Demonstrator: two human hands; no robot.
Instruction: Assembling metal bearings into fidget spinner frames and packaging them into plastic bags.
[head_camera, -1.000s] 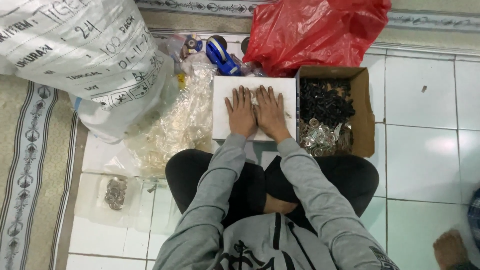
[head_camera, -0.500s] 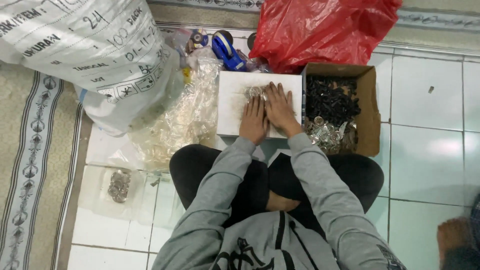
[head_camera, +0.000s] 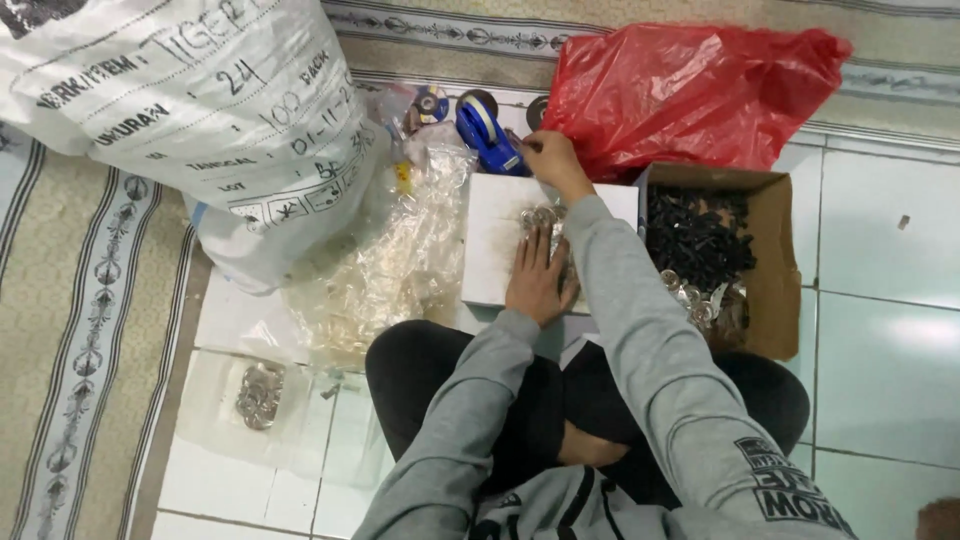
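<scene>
**Fingers reach for the blue tape roller**

The fingers (head_camera: 532, 150) of the right hand (head_camera: 548, 160) are bent in close at the blue tape roller (head_camera: 490, 135). They touch it near its back end, but I cannot tell if they grip it yet. The left hand (head_camera: 538, 278) lies flat with its fingers spread wide. It presses down on a small clear packet of shiny round bits (head_camera: 542, 218).

Now the big things. A huge white sack (head_camera: 190, 110) leans at the top left. A red plastic bag (head_camera: 690, 90) sits at the top right. A brown cardboard box (head_camera: 775, 260) stands to the right, with black pieces and shiny pieces inside. A pile of clear bags (head_camera: 390, 265) lies between the sack and the white board (head_camera: 490, 240) under the left hand. One more small packet (head_camera: 260, 395) lies far off on the floor tiles.

I think this is the sealing step. The next move calls for a firm grip on the roller, and the left hand must hold the packet down.
</scene>
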